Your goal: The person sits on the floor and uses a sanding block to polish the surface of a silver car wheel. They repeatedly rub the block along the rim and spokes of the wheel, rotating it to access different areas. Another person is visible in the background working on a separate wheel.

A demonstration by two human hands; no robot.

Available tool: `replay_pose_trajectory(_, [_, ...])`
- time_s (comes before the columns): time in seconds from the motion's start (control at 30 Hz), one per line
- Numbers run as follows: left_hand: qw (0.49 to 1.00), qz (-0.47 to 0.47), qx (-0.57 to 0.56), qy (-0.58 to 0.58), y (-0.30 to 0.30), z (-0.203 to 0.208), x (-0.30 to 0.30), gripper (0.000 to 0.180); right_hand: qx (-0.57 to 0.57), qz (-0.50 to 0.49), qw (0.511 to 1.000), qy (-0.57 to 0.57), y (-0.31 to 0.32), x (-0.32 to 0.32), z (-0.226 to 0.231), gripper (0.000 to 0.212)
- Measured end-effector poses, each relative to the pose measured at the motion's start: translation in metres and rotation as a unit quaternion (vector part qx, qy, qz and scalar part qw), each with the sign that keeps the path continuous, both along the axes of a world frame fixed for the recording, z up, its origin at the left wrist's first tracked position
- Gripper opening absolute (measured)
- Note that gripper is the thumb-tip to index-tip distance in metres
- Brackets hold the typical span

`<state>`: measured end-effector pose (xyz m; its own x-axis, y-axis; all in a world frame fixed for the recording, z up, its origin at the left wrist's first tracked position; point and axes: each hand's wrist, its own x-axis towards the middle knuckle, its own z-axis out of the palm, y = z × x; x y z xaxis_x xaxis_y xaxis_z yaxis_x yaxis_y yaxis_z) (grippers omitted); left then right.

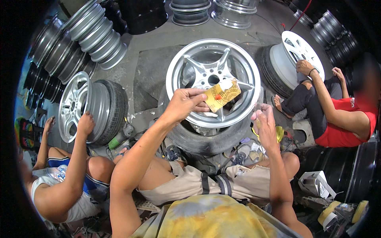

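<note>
My left hand (186, 104) pinches a yellow piece of sandpaper (223, 95) by its left edge, printed backing up. A red-orange spot shows on the paper. Beneath it lies a silver multi-spoke wheel rim (173, 75), face up on a tire (210, 141). The paper hangs over the rim's lower spokes and hides part of them. My right hand (264, 122) is raised beside the rim's right edge, apart from the sandpaper. Its fingers are curled together, and what they hold, if anything, is too unclear to name.
At left a person's hand (85, 123) rests by a silver rim (71, 105) leaning on a tire. At right a person in a red top (341, 129) touches another rim (291, 41). Stacked rims (97, 35) stand behind. A power tool (119, 137) and an open box (317, 184) lie nearby.
</note>
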<state>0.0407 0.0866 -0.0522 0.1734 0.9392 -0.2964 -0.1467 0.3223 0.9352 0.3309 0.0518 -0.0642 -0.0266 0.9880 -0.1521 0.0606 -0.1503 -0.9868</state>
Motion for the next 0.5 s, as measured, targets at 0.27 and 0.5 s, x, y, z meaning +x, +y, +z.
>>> replay_pose_trajectory(0.27, [0.998,0.018,0.042,-0.046,0.000,-0.002,0.006,0.023,0.172,0.059,0.963,-0.197,-0.010,-0.046,0.005,0.016])
replay_pose_trajectory(0.5, [0.994,0.012,0.076,-0.072,-0.002,-0.002,0.001,0.025,0.263,0.051,0.935,-0.232,-0.004,-0.071,0.021,0.013])
